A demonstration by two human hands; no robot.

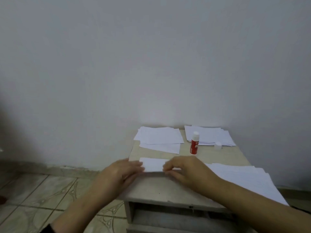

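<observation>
A folded white paper point(154, 164) lies near the middle of a small beige table point(168, 187). My left hand point(121, 170) lies at the paper's left end with its fingers stretched flat onto it. My right hand point(183, 169) is at the paper's right end, its fingertips curled down and pinching the edge. A red glue stick point(194, 143) stands uncapped behind the paper, and its clear cap point(218, 145) lies to the right of it.
Loose white sheets point(159, 138) lie at the table's back left, another stack point(210, 136) at the back right, and a third pile point(249, 179) under my right forearm. A grey wall stands close behind. Tiled floor point(42, 195) lies to the left.
</observation>
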